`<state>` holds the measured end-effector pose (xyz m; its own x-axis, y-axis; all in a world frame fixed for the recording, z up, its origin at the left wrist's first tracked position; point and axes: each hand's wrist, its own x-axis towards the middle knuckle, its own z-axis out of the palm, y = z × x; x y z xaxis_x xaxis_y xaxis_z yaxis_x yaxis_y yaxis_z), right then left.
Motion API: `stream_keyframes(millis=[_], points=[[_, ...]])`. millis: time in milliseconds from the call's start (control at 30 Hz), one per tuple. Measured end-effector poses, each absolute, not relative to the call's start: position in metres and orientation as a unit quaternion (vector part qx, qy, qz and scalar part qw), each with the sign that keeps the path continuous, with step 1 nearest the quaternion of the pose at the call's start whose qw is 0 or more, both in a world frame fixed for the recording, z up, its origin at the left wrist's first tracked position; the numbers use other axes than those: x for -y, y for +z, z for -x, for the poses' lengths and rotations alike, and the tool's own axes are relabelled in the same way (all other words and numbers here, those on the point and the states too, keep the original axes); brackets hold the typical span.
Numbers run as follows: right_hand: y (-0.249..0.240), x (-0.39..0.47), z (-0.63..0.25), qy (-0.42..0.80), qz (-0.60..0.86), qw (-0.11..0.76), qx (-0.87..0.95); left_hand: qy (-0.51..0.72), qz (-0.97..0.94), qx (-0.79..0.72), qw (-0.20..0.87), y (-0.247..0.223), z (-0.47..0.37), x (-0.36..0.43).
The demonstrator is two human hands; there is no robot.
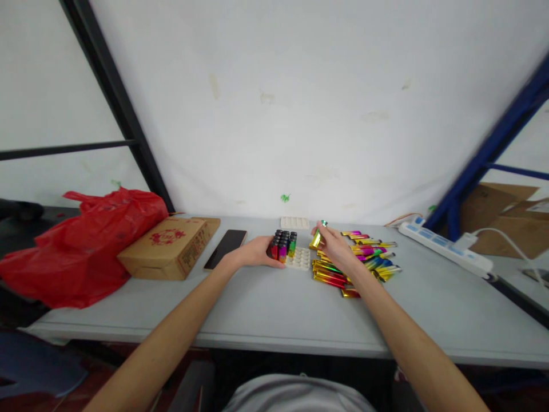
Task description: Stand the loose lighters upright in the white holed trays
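Several shiny coloured lighters (283, 247) stand upright in the left part of a white tray with round holes (302, 259). My left hand (258, 252) is curved around the left side of the tray and the standing lighters, its fingers apart. My right hand (332, 243) pinches one gold-green lighter (318, 236) above the right side of the tray. Below and to the right of that hand lies a loose pile of metallic lighters (369, 257), gold, red, purple and blue, partly hidden by my right forearm.
A second white tray (294, 222) lies by the wall. To the left are a black phone (226, 249), a cardboard box (169, 246) and a red plastic bag (94, 246). A white power strip (446, 247) lies at the right, near the blue frame (484, 154).
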<state>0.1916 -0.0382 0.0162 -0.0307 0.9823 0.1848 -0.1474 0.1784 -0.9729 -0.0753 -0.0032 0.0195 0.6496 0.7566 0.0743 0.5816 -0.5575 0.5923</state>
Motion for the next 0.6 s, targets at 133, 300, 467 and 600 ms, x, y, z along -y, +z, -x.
stream_keyframes(millis=[133, 300, 467, 600], points=[[0.016, 0.042, -0.184, 0.544, 0.386, 0.529, 0.524, 0.156, -0.868, -0.393, 0.259, 0.018, 0.076, 0.002], [0.017, 0.048, -0.177, 0.586, 0.390, 0.487, 0.517, 0.158, -0.870, -0.383, 0.268, 0.019, 0.076, 0.003], [0.020, 0.052, -0.174, 0.586, 0.398, 0.466, 0.530, 0.157, -0.872, -0.383, 0.260, 0.021, 0.076, 0.004], [0.020, 0.053, -0.169, 0.600, 0.399, 0.455, 0.522, 0.160, -0.875, -0.380, 0.253, 0.021, 0.075, 0.004]])
